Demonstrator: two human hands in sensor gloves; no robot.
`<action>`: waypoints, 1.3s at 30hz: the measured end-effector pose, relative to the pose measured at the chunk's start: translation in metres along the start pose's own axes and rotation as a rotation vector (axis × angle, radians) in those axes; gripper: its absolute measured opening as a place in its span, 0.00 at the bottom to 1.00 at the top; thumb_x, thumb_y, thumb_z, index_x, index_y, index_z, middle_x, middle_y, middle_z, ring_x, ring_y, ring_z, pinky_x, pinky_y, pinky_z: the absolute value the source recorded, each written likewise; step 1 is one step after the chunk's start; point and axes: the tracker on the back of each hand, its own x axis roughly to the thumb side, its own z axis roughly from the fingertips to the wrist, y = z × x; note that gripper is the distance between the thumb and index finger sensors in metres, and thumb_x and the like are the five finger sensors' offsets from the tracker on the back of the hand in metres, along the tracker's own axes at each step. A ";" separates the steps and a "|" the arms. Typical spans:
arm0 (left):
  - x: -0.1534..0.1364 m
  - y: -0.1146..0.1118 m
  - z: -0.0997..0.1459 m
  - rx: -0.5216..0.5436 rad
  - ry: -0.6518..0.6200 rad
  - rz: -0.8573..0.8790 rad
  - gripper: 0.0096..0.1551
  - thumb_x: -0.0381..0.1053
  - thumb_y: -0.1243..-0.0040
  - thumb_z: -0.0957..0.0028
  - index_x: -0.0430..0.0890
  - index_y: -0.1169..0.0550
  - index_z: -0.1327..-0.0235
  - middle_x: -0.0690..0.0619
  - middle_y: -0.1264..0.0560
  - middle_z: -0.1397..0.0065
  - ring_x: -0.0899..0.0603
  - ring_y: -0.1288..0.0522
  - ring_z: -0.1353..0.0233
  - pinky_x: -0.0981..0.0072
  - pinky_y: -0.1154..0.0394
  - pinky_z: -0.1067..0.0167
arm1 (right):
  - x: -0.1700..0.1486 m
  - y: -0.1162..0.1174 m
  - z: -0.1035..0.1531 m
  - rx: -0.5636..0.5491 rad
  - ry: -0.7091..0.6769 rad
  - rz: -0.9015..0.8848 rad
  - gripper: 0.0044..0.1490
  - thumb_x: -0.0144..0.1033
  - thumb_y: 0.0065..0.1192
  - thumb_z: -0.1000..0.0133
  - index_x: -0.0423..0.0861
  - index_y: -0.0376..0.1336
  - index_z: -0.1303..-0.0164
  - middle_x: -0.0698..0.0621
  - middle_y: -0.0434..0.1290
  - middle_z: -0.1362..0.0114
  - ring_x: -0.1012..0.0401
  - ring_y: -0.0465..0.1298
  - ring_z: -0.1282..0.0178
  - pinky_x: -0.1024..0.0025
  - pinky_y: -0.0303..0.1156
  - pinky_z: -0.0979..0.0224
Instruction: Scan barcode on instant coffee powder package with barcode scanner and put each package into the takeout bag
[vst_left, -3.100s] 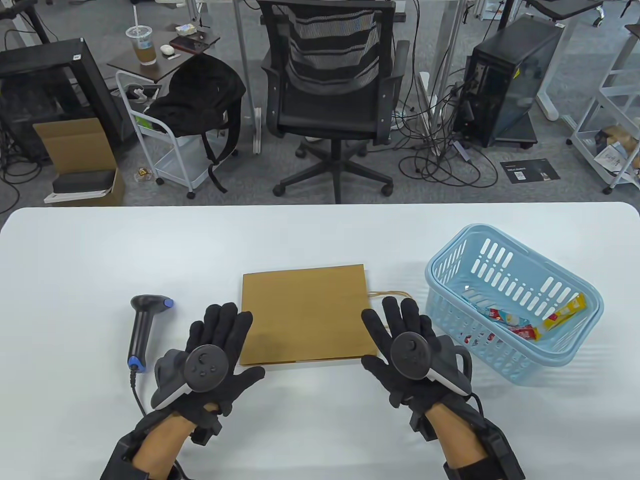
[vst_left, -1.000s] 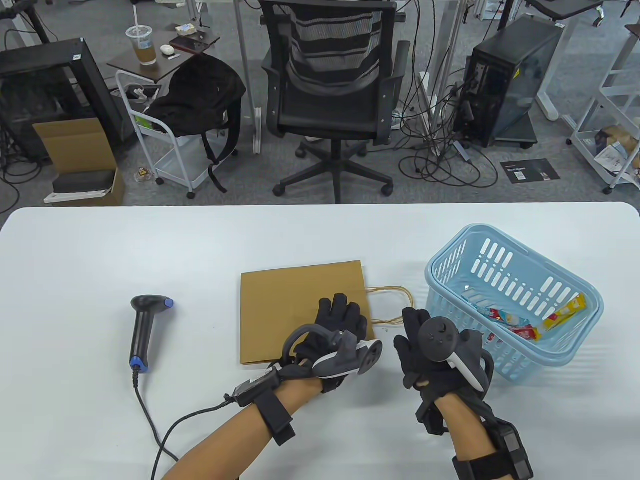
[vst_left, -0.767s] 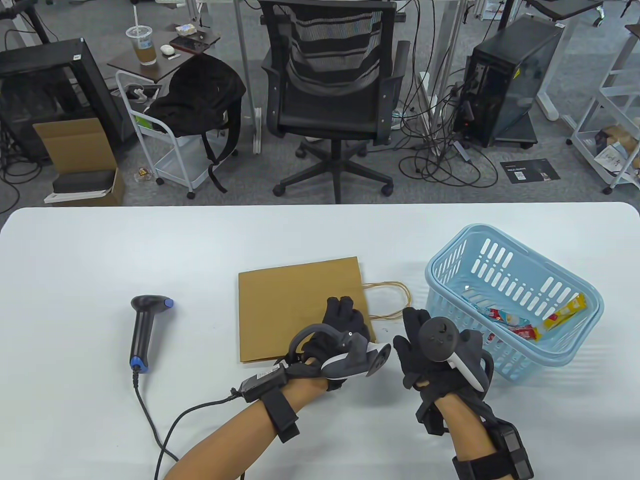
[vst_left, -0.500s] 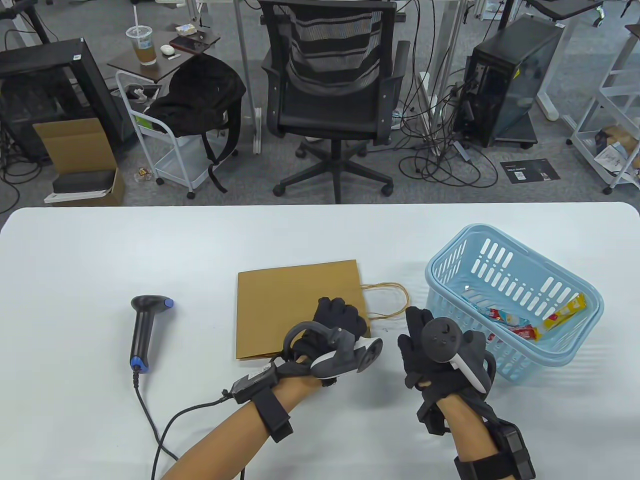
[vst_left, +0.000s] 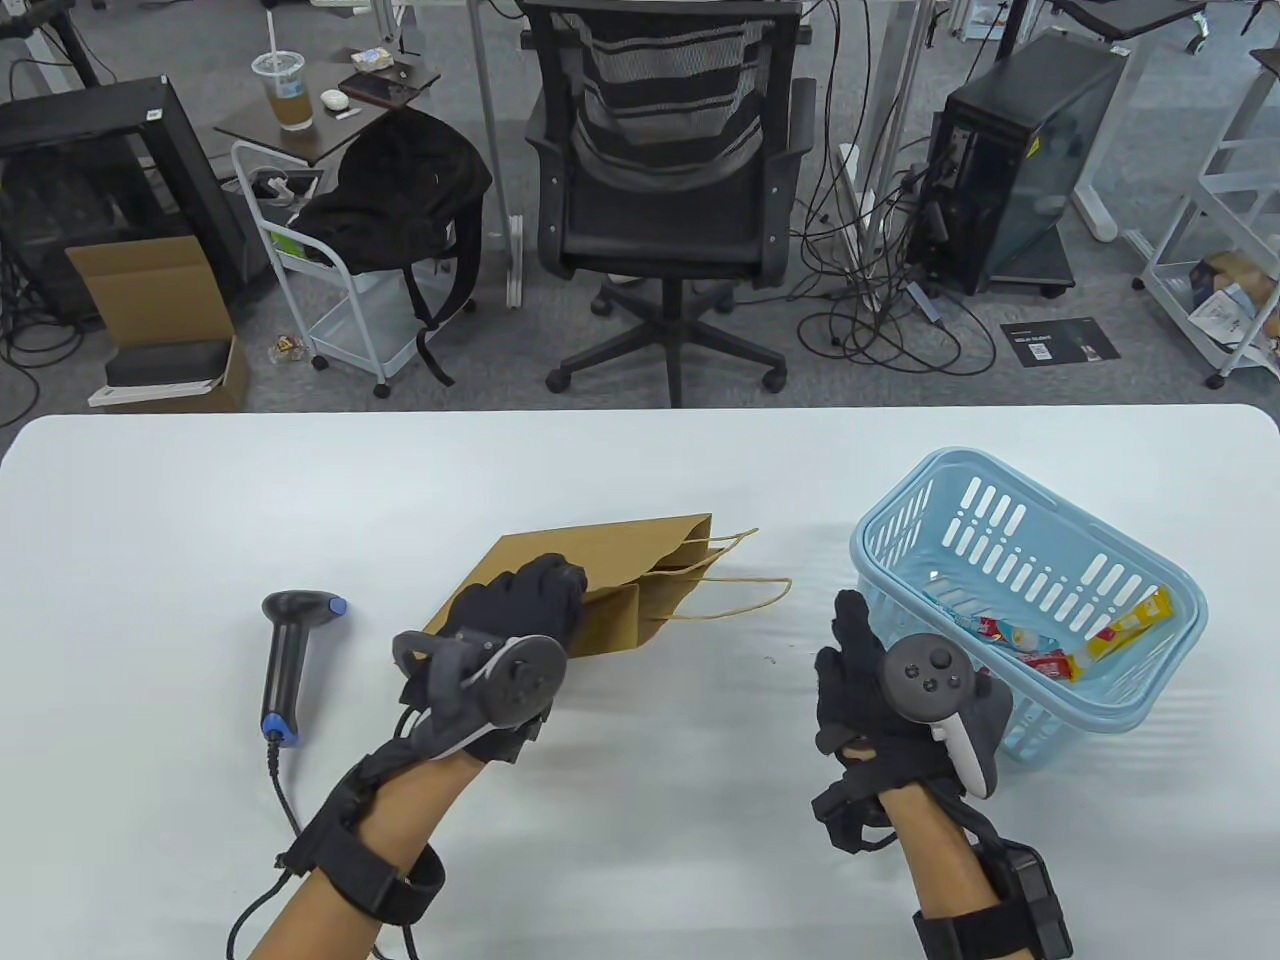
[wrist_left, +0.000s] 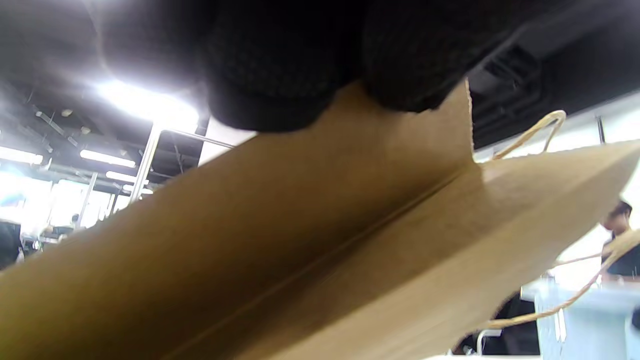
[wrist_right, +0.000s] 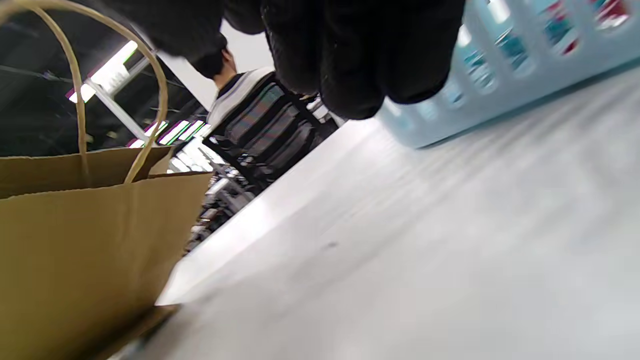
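Half a second back flat at frame centre, now tipped up: takeout bag (vst_left: 640, 585), clamped in left hand (vst_left: 510, 640); right hand (vst_left: 880, 680) relaxed, empty. Packages (vst_left: 1040, 640) unscanned in basket (vst_left: 900, 530), right.

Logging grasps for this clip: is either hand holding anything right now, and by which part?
The left hand grips the paper bag by its upper side panel, lifting it partly open. The right hand holds nothing.
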 end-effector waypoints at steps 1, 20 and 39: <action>-0.006 0.007 0.001 0.009 0.026 0.047 0.25 0.57 0.39 0.51 0.58 0.24 0.40 0.58 0.20 0.34 0.54 0.17 0.56 0.58 0.20 0.46 | 0.000 0.002 0.000 -0.019 -0.027 -0.071 0.46 0.51 0.61 0.43 0.54 0.49 0.15 0.43 0.67 0.16 0.48 0.77 0.26 0.54 0.74 0.28; -0.047 0.019 0.012 -0.076 -0.004 0.517 0.25 0.57 0.39 0.50 0.55 0.24 0.40 0.57 0.19 0.40 0.51 0.16 0.53 0.54 0.22 0.42 | 0.017 0.019 0.012 0.001 -0.214 -0.371 0.40 0.57 0.69 0.47 0.68 0.57 0.23 0.52 0.65 0.15 0.56 0.79 0.31 0.59 0.75 0.29; -0.053 0.022 0.023 -0.093 0.002 0.613 0.24 0.56 0.38 0.50 0.55 0.24 0.40 0.56 0.18 0.40 0.50 0.16 0.53 0.53 0.22 0.44 | 0.019 0.021 0.012 0.024 -0.175 -0.465 0.55 0.57 0.68 0.45 0.65 0.39 0.16 0.49 0.50 0.09 0.56 0.77 0.30 0.60 0.73 0.28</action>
